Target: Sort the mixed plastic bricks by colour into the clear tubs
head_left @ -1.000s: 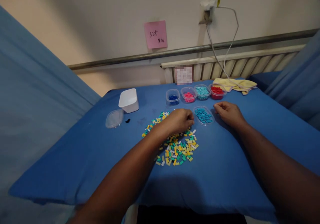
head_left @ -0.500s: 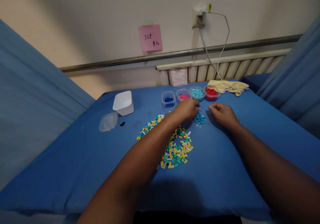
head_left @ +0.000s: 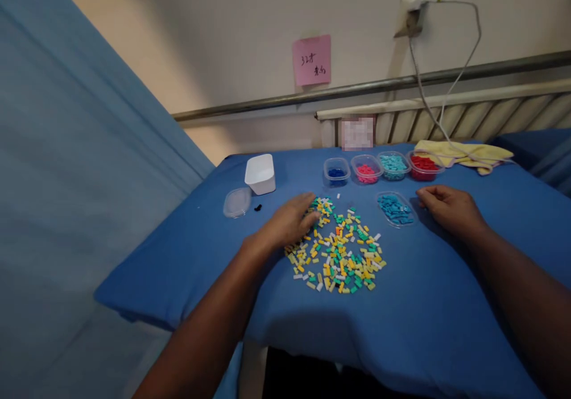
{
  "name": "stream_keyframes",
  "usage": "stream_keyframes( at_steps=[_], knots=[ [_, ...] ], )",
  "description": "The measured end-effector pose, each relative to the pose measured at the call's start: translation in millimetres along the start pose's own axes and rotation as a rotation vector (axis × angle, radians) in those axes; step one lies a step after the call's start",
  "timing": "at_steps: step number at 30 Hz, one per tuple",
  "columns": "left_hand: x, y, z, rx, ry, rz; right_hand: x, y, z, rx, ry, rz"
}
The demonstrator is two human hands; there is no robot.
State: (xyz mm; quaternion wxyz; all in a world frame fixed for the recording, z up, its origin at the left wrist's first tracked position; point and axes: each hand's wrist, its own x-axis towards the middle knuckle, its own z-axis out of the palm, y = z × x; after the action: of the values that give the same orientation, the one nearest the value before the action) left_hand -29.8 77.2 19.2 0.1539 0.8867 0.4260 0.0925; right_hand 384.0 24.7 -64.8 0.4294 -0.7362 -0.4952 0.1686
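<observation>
Small building bricks in yellow, green and white [head_left: 343,256] lie in a loose heap on the blue-covered table [head_left: 214,256]. At the heap's upper left edge, my left hand [head_left: 292,219] is open, palm down, its fingers over the bricks and the thumb apart. My right hand [head_left: 450,209] rests on the cloth with its fingers curled closed; nothing shows at the fingertips. Just left of it lies a shallow clear tray of blue bricks [head_left: 395,210], apart from the hand. Behind stand clear tubs of dark blue [head_left: 336,176], pink [head_left: 367,174], light blue [head_left: 393,166] and red bricks [head_left: 423,166].
At the back left stand a white tub [head_left: 260,176] and a clear lid [head_left: 237,203], with a small black piece [head_left: 257,207] beside them. A yellow cloth [head_left: 464,155] and a white cable [head_left: 422,84] lie at the back right. Blue curtains [head_left: 89,149] hang at the left.
My left hand has moved left from the tray of blue bricks to the heap's edge, its fingers now spread. The view has turned left. My right hand stays beside the tray.
</observation>
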Motion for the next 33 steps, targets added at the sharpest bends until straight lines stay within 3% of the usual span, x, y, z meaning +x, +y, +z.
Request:
stream_keyframes(
  at_steps=[3,6,18,27,30,33],
  knots=[
    [-6.7,12.8,23.8,0.038,-0.174,0.044,-0.9,-1.6,-1.6,-0.025,-0.002,0.008],
    [-4.6,23.2,38.0,0.078,-0.203,-0.001,-1.1,-1.5,-2.7,-0.032,-0.004,0.013],
    [-31.3,81.4,49.4,0.0,-0.317,0.176,-6.4,-11.7,-4.5,-0.004,0.001,0.072],
    [-63.6,101.1,63.3,-0.046,-0.31,0.231,-4.0,-10.2,-4.1,-0.012,-0.008,0.09],
    [-63.5,92.8,50.9,-0.041,-0.244,0.276,-3.7,-8.0,-3.8,-0.014,-0.016,0.093],
    [-49.3,63.1,25.4,-0.013,-0.071,0.163,-3.8,-6.6,-2.9,-0.001,-0.022,0.095]
  ],
)
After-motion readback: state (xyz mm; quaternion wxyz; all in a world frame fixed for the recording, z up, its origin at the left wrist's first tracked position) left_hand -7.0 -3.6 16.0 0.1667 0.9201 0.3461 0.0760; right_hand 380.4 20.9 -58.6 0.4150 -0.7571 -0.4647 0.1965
